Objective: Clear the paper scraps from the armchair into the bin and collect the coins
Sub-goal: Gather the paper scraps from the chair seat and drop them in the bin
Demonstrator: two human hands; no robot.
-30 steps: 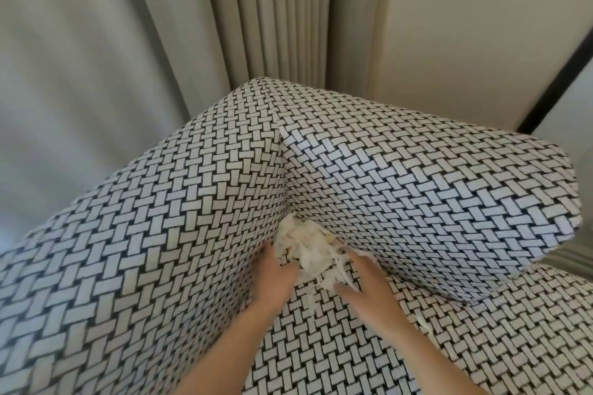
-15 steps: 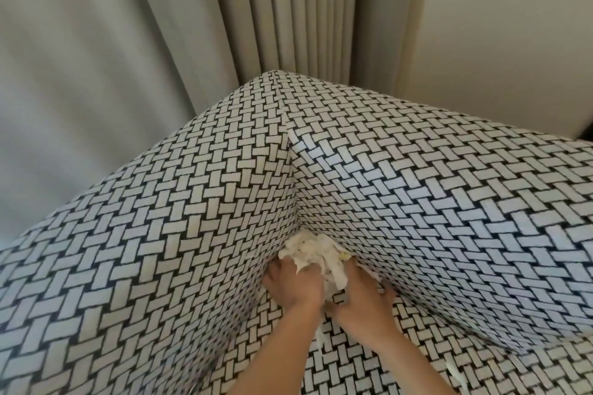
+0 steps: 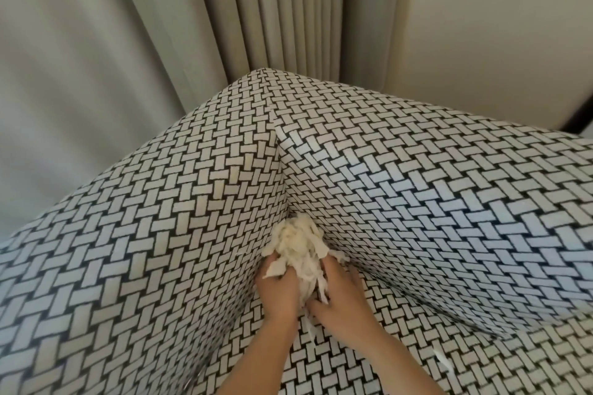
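Both hands, left [image 3: 278, 289] and right [image 3: 343, 293], clamped a fluffy wad of shredded paper scraps [image 3: 300, 242] in the basket-weave armchair [image 3: 160, 250] corner; pleated grey curtains [image 3: 256, 9] hung behind.

Armchair [image 3: 179, 234] in black-and-white basket-weave fabric, seat, backrest and arm meeting in one corner, heap of white paper scraps [image 3: 300, 242] piled in that corner, single loose scrap [image 3: 444, 364] lying on the seat nearby

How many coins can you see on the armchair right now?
0. No coins show on the armchair. Some may be hidden under the paper scraps bunched between the left hand and right hand.
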